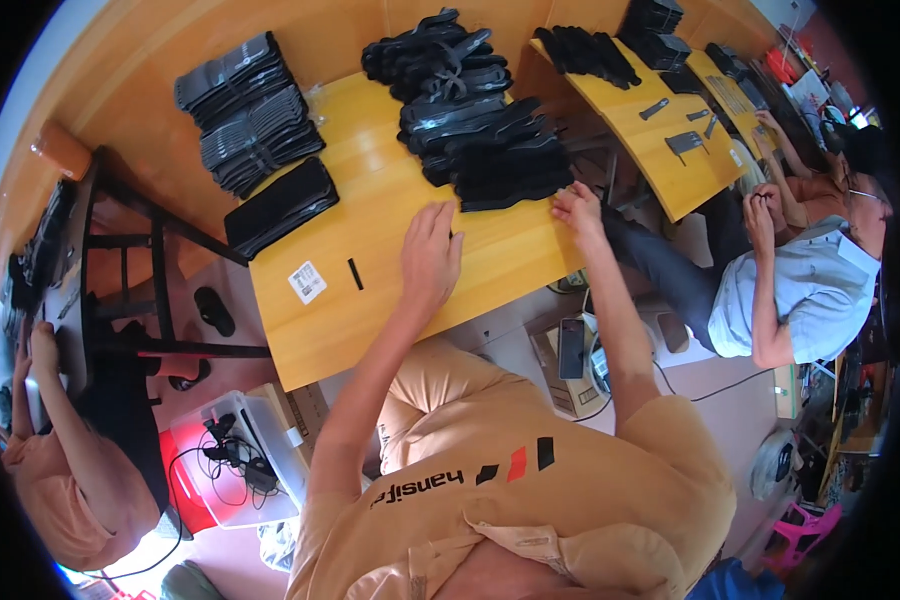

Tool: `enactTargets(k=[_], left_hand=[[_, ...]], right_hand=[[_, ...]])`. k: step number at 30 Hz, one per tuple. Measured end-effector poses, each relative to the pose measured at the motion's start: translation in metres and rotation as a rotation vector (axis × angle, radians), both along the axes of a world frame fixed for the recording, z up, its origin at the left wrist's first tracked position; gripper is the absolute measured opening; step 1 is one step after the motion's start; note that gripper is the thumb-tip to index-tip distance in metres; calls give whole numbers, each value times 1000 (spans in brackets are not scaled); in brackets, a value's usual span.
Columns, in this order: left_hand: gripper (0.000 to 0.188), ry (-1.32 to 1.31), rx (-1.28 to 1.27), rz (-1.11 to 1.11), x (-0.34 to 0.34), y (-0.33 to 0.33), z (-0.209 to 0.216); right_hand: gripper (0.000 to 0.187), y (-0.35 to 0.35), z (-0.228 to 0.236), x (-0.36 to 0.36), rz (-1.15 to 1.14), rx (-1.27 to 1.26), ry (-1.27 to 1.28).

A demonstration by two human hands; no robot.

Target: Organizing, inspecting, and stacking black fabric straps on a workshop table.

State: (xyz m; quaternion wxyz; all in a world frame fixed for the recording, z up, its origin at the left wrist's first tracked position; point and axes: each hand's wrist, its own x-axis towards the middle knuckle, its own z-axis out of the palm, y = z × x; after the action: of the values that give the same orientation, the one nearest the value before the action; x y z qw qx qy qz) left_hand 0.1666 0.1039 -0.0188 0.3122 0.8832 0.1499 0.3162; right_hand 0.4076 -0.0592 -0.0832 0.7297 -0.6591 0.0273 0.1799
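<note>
A heap of long black fabric pieces (510, 165) lies across the wooden table in front of me. My left hand (431, 258) rests at the heap's near left corner, palm down with its fingers stretched out. At the heap's right end is my right hand (578, 212), its fingers curled together against the edge of the fabric. What those fingertips hold, if anything, is too small to make out. A short black strip (355, 274) and a white printed label (307, 283) lie on the table to the left.
Banded stacks of grey-black pieces (255, 115) and a black pile (282, 205) line the table's far left. A co-worker in a light blue shirt (795, 290) sits right, by another table (660, 140). Another person (80, 480) works at left. A clear bin (240, 460) holds cables.
</note>
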Motion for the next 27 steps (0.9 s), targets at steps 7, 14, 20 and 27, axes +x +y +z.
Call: enactTargets(k=[7,14,20,27], left_hand=[[95,181,432,-61,100,6,20],[96,423,452,42,135,13,-11],[92,435,426,72,138,5,-10],[89,522,400,131,141,-7,-3]], right_hand=[[20,12,9,-1,88,-120,-28],[28,9,22,-16,71,-234,-55],[31,16,22,-26,-91,116,94],[27,13,11,-27,-150,271,180]])
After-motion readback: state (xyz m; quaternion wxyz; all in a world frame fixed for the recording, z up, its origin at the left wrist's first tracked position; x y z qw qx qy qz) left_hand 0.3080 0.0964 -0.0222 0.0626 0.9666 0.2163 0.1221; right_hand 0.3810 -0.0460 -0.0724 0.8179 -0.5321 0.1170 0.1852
